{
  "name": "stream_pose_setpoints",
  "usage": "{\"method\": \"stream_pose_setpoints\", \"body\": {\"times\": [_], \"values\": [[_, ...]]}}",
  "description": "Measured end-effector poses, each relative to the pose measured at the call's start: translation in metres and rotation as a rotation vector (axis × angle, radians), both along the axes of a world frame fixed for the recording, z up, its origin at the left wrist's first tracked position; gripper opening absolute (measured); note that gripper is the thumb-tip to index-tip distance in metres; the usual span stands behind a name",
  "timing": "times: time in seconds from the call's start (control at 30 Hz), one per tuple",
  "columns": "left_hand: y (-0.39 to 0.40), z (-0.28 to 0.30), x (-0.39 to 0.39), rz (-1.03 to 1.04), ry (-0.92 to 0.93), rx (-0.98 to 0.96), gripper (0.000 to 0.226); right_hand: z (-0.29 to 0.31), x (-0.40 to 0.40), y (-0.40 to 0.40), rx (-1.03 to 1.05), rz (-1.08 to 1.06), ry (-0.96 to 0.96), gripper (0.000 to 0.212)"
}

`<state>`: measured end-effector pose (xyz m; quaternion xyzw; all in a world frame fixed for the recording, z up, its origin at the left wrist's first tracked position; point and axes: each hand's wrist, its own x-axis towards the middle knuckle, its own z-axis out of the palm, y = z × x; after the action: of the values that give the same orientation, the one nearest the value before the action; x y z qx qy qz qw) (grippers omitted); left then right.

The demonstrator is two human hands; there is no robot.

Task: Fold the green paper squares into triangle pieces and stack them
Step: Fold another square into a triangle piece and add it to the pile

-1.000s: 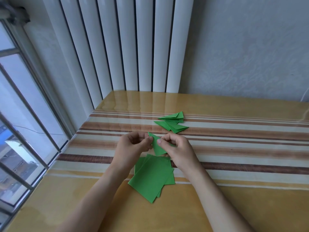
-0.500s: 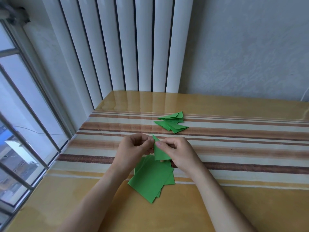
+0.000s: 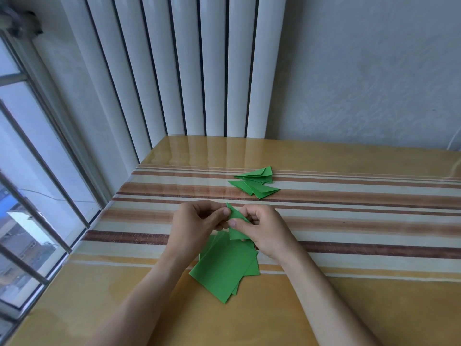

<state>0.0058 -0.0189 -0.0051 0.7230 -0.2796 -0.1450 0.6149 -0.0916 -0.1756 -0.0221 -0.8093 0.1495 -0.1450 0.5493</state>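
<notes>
Both hands hold one partly folded green paper piece above the table. My left hand pinches its left edge near the top point, and my right hand pinches it from the right with the thumb on its face. Under the hands lies a loose stack of flat green paper squares. Farther back on the striped cloth rests a small pile of folded green triangles, apart from both hands.
The table is covered by a glossy yellow cloth with brown and cream stripes. White radiator pipes stand behind the far edge. A barred window runs along the left side. A white cable shows at the far right.
The held piece has turned more upright and shifted slightly toward me, with my right thumb now across its face. The stacks on the table have not moved.
</notes>
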Motion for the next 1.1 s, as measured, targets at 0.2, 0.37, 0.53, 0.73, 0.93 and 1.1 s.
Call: {"method": "stream_pose_setpoints", "body": {"times": [0.2,0.37,0.53,0.73,0.93,1.1], "values": [[-0.0006,-0.0011,0.0001,0.006,-0.046,0.012,0.010,0.0002,-0.0006,0.0035,-0.035,0.025,-0.019,0.026],[0.0005,0.0004,0.0021,-0.042,0.000,0.005,0.010,-0.0001,0.0007,0.0039,-0.018,0.036,0.004,0.018],[0.0005,0.0005,0.0029,-0.054,0.007,-0.004,0.010,0.0046,-0.0013,0.0062,0.009,0.023,-0.028,0.033],[-0.0006,0.0030,0.0006,-0.041,0.009,0.021,0.019,0.0047,-0.0013,0.0029,-0.031,0.002,-0.078,0.018],[-0.0027,0.0039,0.0004,0.000,0.116,0.011,0.021,0.0065,-0.0009,0.0056,-0.034,0.022,-0.081,0.018],[-0.0042,0.0004,0.0009,0.039,0.112,-0.010,0.021,0.0045,-0.0003,0.0061,-0.065,-0.023,-0.078,0.018]]}}
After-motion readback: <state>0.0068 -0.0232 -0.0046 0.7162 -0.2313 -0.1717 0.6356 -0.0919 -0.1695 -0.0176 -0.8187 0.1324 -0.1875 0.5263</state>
